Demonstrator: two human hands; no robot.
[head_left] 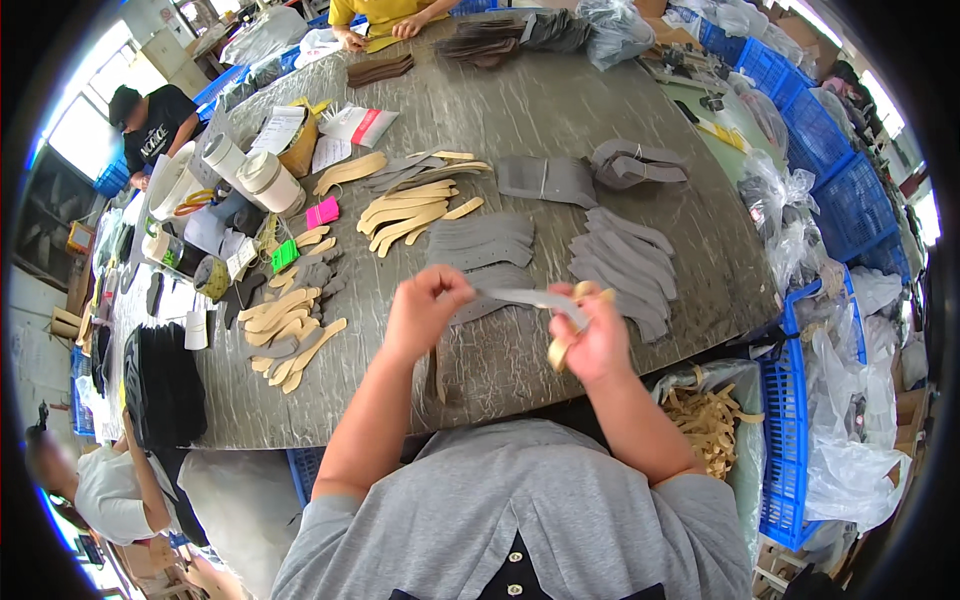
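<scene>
Between my hands a narrow grey strip [510, 296] is stretched just above the table's near side, a little blurred. My left hand [425, 308] is closed, pinching the strip's left end. The closed right hand [597, 338] grips its other end, with a curled tan strip [558, 352] among the fingers. Beyond the hands lie overlapping grey curved pieces [480, 240]. More grey pieces [625, 265] fan out right of them. Farther off are a banded grey bundle [546, 180] and a looped grey bundle [638, 163]. Tan curved pieces [410, 212] lie left of these.
More tan and grey pieces [290, 325] lie at left, near white jars [270, 183] and a black stack [163, 385]. By my right side, a lined bin holds tan scraps [708, 425] beside a blue crate [785, 440]. Other people work at the far and left edges.
</scene>
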